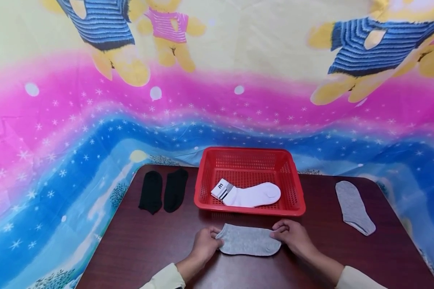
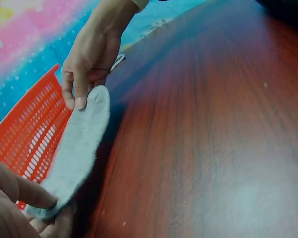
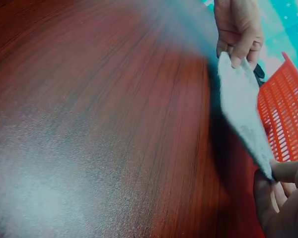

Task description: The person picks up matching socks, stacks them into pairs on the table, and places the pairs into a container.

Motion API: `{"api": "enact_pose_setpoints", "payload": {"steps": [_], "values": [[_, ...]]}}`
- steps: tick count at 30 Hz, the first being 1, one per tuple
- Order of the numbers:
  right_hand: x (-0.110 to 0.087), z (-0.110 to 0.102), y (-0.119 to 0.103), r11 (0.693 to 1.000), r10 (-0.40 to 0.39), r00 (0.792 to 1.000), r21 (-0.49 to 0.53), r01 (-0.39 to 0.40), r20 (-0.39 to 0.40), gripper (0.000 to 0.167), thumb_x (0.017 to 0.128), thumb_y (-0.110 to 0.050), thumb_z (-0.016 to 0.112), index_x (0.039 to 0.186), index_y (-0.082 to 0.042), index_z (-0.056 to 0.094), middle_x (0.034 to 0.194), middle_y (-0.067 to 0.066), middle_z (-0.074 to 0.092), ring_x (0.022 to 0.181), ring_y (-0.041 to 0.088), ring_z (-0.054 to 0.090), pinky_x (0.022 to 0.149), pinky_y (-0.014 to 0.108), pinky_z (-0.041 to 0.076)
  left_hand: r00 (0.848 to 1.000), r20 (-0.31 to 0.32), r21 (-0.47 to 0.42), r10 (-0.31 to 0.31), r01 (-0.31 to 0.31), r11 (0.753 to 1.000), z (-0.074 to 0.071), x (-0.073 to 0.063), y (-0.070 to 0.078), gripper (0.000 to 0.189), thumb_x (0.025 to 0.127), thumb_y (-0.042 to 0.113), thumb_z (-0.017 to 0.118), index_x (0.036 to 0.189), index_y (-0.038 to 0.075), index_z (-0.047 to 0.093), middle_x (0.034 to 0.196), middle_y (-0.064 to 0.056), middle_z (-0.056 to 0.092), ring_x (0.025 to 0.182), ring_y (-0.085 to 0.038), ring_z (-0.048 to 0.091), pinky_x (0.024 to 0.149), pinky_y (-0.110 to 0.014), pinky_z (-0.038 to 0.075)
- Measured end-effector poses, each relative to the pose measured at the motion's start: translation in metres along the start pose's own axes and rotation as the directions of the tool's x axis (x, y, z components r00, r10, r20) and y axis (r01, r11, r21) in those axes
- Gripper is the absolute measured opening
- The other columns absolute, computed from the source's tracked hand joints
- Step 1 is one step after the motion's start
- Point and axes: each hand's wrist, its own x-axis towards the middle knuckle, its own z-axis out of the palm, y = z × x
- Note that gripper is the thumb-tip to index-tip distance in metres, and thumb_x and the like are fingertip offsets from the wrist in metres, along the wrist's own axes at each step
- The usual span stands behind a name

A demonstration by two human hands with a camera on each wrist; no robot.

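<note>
A light grey ankle sock [image 1: 249, 241] is stretched flat between both hands, in front of the basket. My left hand [image 1: 204, 245] pinches its cuff end between thumb and fingers. At the toe end my right hand [image 1: 293, 237] pinches the other side. Both wrist views show the sock [image 2: 79, 144] held a little above the table, casting a shadow under it. In the right wrist view the left hand [image 3: 240, 29] grips the far end of the sock [image 3: 241, 104].
Behind the hands stands a red basket [image 1: 249, 211] with a white sock [image 1: 253, 195] lying inside. Two black socks [image 1: 152, 192] lie at the table's back left. Another grey sock [image 1: 354, 206] lies at the right. A patterned cloth [image 1: 238, 100] hangs behind the table [image 1: 137, 249].
</note>
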Motion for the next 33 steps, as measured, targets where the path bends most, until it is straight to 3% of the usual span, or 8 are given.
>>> {"api": "enact_pose_setpoints", "payload": {"steps": [7, 14, 18, 21, 24, 33], "values": [[0.005, 0.004, 0.003, 0.998, 0.002, 1.0, -0.068, -0.002, 0.002, 0.019, 0.082, -0.016, 0.084, 0.094, -0.004, 0.074, 0.084, 0.003, 0.073, 0.072, 0.009, 0.063, 0.065, 0.023, 0.05, 0.999, -0.032, 0.059, 0.004, -0.002, 0.998, -0.002, 0.007, -0.001, 0.023, 0.072, -0.008, 0.066, 0.093, -0.005, 0.072, 0.075, -0.012, 0.07, 0.063, -0.006, 0.056, 0.057, -0.02, 0.047], [0.007, 0.007, 0.007, 0.992, 0.01, 1.0, -0.123, -0.011, -0.004, 0.013, 0.082, -0.012, 0.083, 0.089, -0.007, 0.075, 0.079, -0.001, 0.071, 0.071, 0.01, 0.062, 0.063, 0.023, 0.048, 0.999, -0.034, 0.007, -0.013, 0.013, 1.0, 0.001, 0.01, -0.001, 0.012, 0.083, -0.008, 0.071, 0.095, -0.01, 0.07, 0.076, -0.009, 0.071, 0.059, -0.01, 0.062, 0.058, -0.029, 0.058], [0.007, 0.006, 0.009, 0.99, 0.019, 1.0, -0.138, -0.02, -0.01, 0.014, 0.08, -0.012, 0.084, 0.087, -0.008, 0.073, 0.076, -0.001, 0.069, 0.068, 0.01, 0.06, 0.063, 0.022, 0.047, 0.997, -0.047, 0.084, 0.053, -0.049, 0.995, 0.0, 0.011, -0.003, 0.008, 0.082, -0.01, 0.07, 0.09, -0.008, 0.071, 0.073, -0.009, 0.07, 0.057, -0.009, 0.06, 0.056, -0.028, 0.057], [0.006, 0.005, 0.01, 0.991, 0.004, 1.0, -0.135, -0.006, -0.013, 0.015, 0.079, -0.013, 0.086, 0.086, -0.008, 0.073, 0.077, -0.001, 0.069, 0.067, 0.008, 0.06, 0.062, 0.022, 0.047, 0.983, -0.064, 0.227, 0.171, -0.152, 0.962, -0.001, 0.013, -0.006, 0.01, 0.078, -0.01, 0.073, 0.085, -0.003, 0.073, 0.071, -0.006, 0.069, 0.061, -0.004, 0.057, 0.057, -0.022, 0.051], [0.005, 0.005, 0.011, 0.99, -0.016, 1.0, -0.139, 0.013, -0.02, 0.017, 0.078, -0.014, 0.087, 0.085, -0.009, 0.072, 0.076, -0.002, 0.069, 0.067, 0.006, 0.06, 0.063, 0.022, 0.048, 0.959, -0.068, 0.366, 0.275, -0.233, 0.901, -0.001, 0.015, -0.009, 0.014, 0.075, -0.01, 0.076, 0.082, 0.001, 0.074, 0.072, -0.003, 0.067, 0.065, -0.002, 0.055, 0.06, -0.02, 0.046], [0.004, 0.008, 0.012, 0.98, -0.049, 0.997, -0.196, 0.036, -0.061, 0.023, 0.072, -0.013, 0.091, 0.08, -0.012, 0.07, 0.072, -0.004, 0.064, 0.065, 0.005, 0.056, 0.062, 0.021, 0.046, 0.94, -0.011, 0.505, 0.341, -0.289, 0.813, 0.001, 0.013, -0.01, 0.021, 0.069, -0.014, 0.069, 0.083, 0.002, 0.074, 0.077, -0.006, 0.06, 0.069, -0.014, 0.054, 0.061, -0.023, 0.042]]}}
